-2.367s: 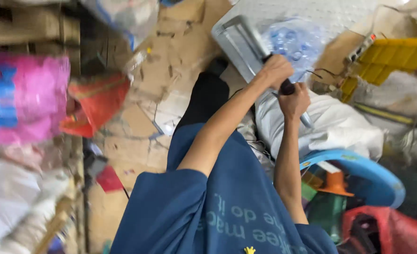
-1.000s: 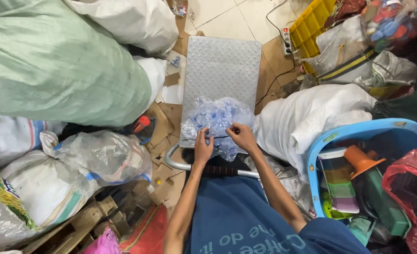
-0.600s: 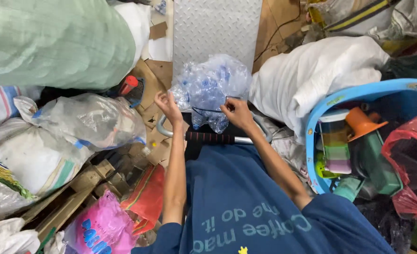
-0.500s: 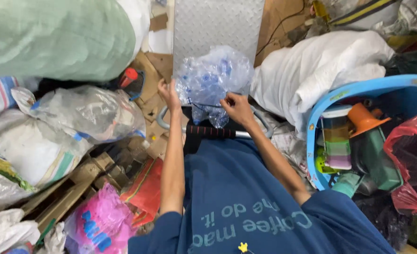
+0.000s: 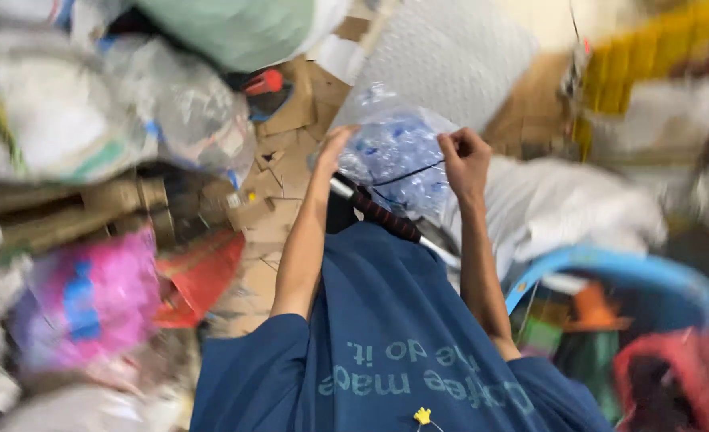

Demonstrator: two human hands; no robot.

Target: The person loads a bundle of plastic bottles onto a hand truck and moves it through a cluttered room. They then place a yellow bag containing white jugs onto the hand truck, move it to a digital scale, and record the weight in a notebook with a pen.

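Observation:
A clear plastic bag [image 5: 394,148] full of crushed blue-capped bottles rests at the near end of a grey metal trolley platform [image 5: 450,56], above the trolley handle [image 5: 386,216] with its black grip. My left hand [image 5: 334,152] grips the bag's left side with its fingers stretched along it. My right hand [image 5: 466,160] is closed at the bag's right side, pinching a thin black cord [image 5: 406,174] that runs across the bag's front. The view is blurred by motion.
Big stuffed sacks [image 5: 66,112] and a green sack [image 5: 242,28] pile up on the left, with a pink bag [image 5: 90,296] and an orange-red bag [image 5: 198,276] below. Flattened cardboard [image 5: 278,176] covers the floor. A white sack [image 5: 562,204], blue tub [image 5: 626,276] and yellow crate [image 5: 642,48] stand right.
The bag has been pulled from the platform's middle toward the handle. Both hands stay on it, and the black cord now shows across its front. The view has swung and blurred.

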